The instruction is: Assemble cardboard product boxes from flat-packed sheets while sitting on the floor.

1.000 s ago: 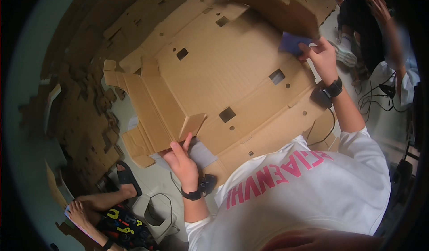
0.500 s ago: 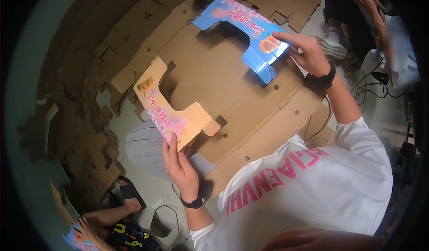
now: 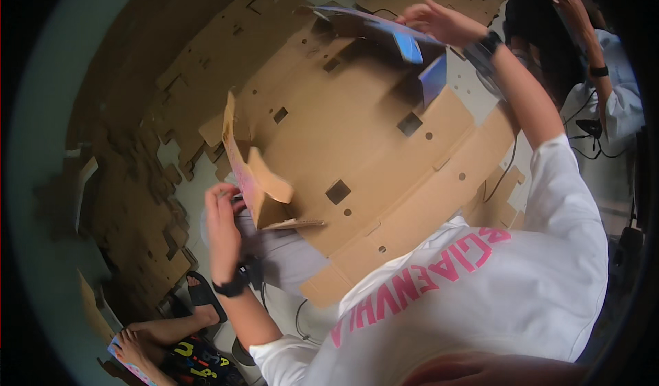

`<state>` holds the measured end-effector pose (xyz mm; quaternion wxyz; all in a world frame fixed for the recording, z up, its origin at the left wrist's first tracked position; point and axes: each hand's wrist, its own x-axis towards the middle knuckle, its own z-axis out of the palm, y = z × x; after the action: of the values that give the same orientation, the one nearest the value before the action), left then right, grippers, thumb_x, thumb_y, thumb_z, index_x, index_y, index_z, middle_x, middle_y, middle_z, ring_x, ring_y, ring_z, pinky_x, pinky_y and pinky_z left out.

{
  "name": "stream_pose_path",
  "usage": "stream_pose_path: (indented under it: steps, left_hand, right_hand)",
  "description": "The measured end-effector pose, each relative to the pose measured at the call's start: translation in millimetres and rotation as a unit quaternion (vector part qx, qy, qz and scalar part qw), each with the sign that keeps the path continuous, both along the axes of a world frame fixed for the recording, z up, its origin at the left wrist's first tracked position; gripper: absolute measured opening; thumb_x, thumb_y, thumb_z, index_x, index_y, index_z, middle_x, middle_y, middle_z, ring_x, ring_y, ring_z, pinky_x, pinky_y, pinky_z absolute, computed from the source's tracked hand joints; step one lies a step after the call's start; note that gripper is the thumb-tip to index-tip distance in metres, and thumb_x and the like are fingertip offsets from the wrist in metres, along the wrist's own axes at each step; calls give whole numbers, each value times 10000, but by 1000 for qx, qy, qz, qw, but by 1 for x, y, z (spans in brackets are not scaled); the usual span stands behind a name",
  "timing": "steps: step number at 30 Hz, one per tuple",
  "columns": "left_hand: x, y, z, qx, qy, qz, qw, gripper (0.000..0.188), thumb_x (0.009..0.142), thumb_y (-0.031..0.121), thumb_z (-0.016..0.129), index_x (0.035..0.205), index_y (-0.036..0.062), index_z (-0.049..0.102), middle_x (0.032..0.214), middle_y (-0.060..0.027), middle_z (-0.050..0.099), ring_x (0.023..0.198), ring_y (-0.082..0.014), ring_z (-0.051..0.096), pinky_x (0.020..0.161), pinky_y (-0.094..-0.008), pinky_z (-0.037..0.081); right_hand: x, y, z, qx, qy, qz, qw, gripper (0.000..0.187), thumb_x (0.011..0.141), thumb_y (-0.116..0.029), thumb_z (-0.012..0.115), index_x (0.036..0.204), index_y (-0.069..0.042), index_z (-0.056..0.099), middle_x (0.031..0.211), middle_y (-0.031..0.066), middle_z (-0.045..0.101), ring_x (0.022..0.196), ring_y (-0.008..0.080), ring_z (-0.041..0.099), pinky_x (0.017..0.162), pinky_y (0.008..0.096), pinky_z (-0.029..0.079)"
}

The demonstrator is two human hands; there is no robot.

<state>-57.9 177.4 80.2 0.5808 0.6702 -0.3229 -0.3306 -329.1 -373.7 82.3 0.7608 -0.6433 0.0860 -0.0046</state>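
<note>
A large brown cardboard sheet (image 3: 371,152) with square slots and round holes lies in front of me. At its left side stands a tilted cardboard panel (image 3: 239,169) with a pink and orange print, its bare flaps pointing inward. My left hand (image 3: 223,224) is at this panel's outer side, fingers loosely bent and apart, touching or very near it. At the far right edge a blue printed panel (image 3: 371,20) stands tilted, seen nearly edge-on, with blue flaps below it. My right hand (image 3: 446,25) reaches over its top edge, fingers stretched out and open.
Stacks of flat brown cardboard (image 3: 130,200) fill the left and far side. At lower left another person's hand (image 3: 130,352) holds a printed piece. A second person's hand (image 3: 566,1) shows at upper right. Cables (image 3: 594,142) lie on the right.
Both printed panels have swung outward from lying over the sheet to standing tilted, uncovering square slots. My left hand moved left and my right hand moved away from me.
</note>
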Motion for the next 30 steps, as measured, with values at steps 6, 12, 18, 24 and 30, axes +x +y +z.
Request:
stream_pose_path:
  steps: [6,12,18,24,30]
  left_hand:
    - [26,-40,-23,183,-166,-23,969,757,943,182,701,1563,46,289,1339,-130,506,1015,-197,621,853,-308,537]
    - [44,-41,-35,184,23,-56,981,784,959,215,697,1575,14,257,1476,-148,464,1178,-220,585,1003,-363,478]
    - [127,-122,-53,323,182,-8,928,860,949,504,643,1558,13,286,1497,-176,458,1287,-313,526,1033,-404,465]
    - [137,-128,-98,390,44,-53,918,955,842,553,743,1521,5,356,1347,-178,584,1253,-289,545,999,-386,472]
    - [139,-116,-61,256,104,41,960,547,878,397,684,1264,25,571,1033,-66,627,760,-144,608,611,-268,489]
  right_hand:
    - [119,-36,-50,-206,97,90,969,577,1072,-462,430,1484,-60,473,1457,59,547,1315,165,528,1140,312,395]
    - [149,-39,-64,-134,245,34,960,557,1024,-561,500,1348,-118,602,1166,-33,665,1027,78,608,930,273,490]
    - [197,-60,-50,-199,322,213,901,719,1025,-632,397,1507,-100,438,1410,17,583,1199,123,549,1050,331,438]
    - [222,-57,-65,-163,324,190,912,675,962,-735,435,1267,-163,625,986,-35,670,827,91,570,797,288,489]
    - [190,-68,-101,-75,309,123,940,434,1016,-526,525,1226,-171,660,1043,-21,708,922,82,640,832,292,533]
